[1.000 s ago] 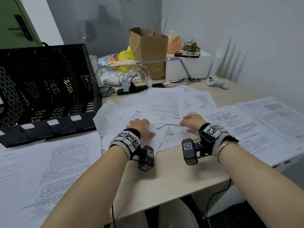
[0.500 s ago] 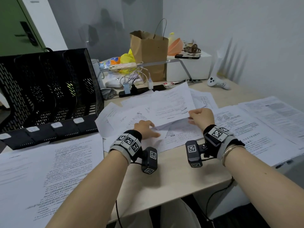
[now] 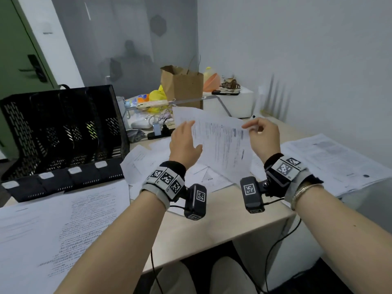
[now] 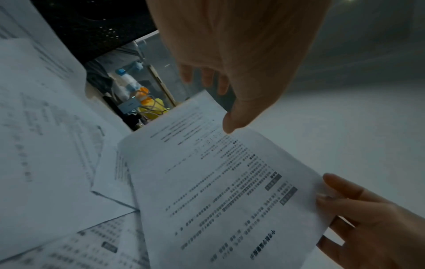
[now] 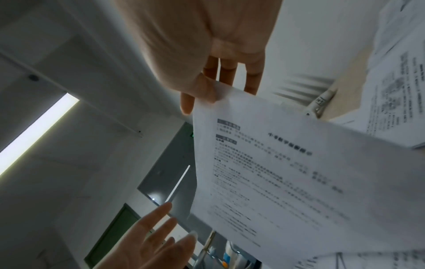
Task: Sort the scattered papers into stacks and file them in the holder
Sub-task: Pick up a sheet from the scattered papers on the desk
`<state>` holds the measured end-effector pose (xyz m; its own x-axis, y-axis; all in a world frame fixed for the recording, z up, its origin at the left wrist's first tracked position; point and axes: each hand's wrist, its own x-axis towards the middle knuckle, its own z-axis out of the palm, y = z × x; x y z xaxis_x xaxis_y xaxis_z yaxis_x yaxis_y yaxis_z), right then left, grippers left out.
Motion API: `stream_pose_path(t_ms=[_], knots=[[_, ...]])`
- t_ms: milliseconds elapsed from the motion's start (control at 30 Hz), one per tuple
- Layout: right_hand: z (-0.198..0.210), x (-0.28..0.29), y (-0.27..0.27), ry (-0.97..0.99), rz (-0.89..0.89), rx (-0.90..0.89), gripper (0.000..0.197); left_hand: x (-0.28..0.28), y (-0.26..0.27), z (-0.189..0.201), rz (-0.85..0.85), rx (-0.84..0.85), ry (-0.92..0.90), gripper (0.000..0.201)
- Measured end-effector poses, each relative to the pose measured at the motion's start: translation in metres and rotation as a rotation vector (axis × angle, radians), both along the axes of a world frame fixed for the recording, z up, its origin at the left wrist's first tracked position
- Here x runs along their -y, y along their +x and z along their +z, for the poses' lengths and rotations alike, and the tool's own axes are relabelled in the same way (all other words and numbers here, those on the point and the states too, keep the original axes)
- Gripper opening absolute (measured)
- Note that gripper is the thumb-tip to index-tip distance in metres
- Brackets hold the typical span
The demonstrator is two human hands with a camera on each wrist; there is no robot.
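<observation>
A printed sheet (image 3: 220,145) hangs tilted in the air above the desk. My right hand (image 3: 248,126) pinches its upper right corner between thumb and forefinger, as the right wrist view shows on the sheet (image 5: 299,182). My left hand (image 3: 187,137) is raised at the sheet's left edge with fingers straight and spread; in the left wrist view its thumb tip sits at the sheet (image 4: 218,191) without gripping it. Scattered papers (image 3: 146,160) lie overlapped under both hands. The black mesh holder (image 3: 63,132) stands at the left with dark slots.
A paper stack (image 3: 63,219) lies at the front left and another stack (image 3: 331,158) at the right. Behind are a brown paper bag (image 3: 183,85), a white box (image 3: 231,102) and tangled cables (image 3: 157,124). The desk's front edge (image 3: 212,240) is close below my wrists.
My right hand has lifted one sheet off the pile and raised it upright. My left hand left the papers and rose beside it, fingers spread.
</observation>
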<state>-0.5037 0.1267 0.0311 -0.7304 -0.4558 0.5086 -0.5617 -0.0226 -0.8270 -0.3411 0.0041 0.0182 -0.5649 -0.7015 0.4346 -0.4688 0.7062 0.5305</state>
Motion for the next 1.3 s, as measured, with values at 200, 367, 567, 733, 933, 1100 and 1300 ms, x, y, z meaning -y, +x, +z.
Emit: stream_pose_path(t_ms=[200,367,567,733,933,1100,1300], knots=[[0.025,-0.019,0.009,-0.106,0.083,-0.045,0.044,-0.006,0.000,0.026,0.100,0.072,-0.202,0.080],[0.034,-0.027,0.009,-0.170,0.144,-0.024,0.049,-0.015,0.003,0.045,0.019,0.232,-0.150,0.025],[0.026,-0.043,0.005,-0.156,-0.020,-0.046,0.040,-0.015,0.014,0.058,-0.006,-0.064,-0.082,0.018],[-0.009,-0.049,0.004,-0.064,-0.037,0.058,0.042,-0.020,0.012,0.060,0.032,-0.210,-0.050,0.025],[-0.033,-0.063,0.007,0.136,0.113,0.353,0.055,-0.033,-0.006,0.046,0.030,-0.292,0.028,0.024],[-0.061,-0.070,0.010,0.306,0.240,0.537,0.065,-0.046,-0.023,0.033,-0.006,-0.249,0.078,0.024],[-0.072,-0.075,-0.004,0.321,0.181,0.542,0.056,-0.050,-0.031,0.023,-0.009,-0.217,0.151,0.023]])
